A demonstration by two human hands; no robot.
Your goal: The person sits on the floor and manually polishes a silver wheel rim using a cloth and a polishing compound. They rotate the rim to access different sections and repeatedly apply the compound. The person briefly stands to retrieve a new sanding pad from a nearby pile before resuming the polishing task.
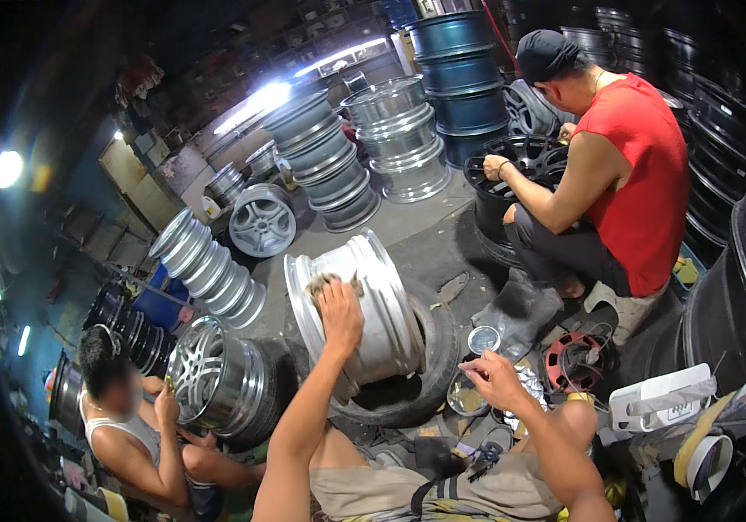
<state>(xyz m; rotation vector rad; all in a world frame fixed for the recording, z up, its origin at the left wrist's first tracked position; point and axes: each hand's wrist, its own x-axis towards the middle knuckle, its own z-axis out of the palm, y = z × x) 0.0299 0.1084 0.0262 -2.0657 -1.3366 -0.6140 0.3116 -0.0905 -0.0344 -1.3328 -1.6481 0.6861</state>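
A silver-white wheel rim (371,287) lies tilted on its side over a black tire (439,348) in front of me. My left hand (340,315) is closed over a crumpled, dirty beige rag (317,287) and presses it to the rim's upper left edge. My right hand (497,383) hovers by an open round can (467,398) of tan stuff, its fingertips drawn together; whatever they pinch, if anything, is too small to make out. Behind that can sits a second round can (483,339) with a pale inside.
At right, a person in red (638,183) squats over a black wheel (525,161); at lower left, another person (134,435) works at a polished wheel (208,370). Rim stacks (399,139) stand behind. A red cord reel (573,361) and white power strip (662,398) lie to my right.
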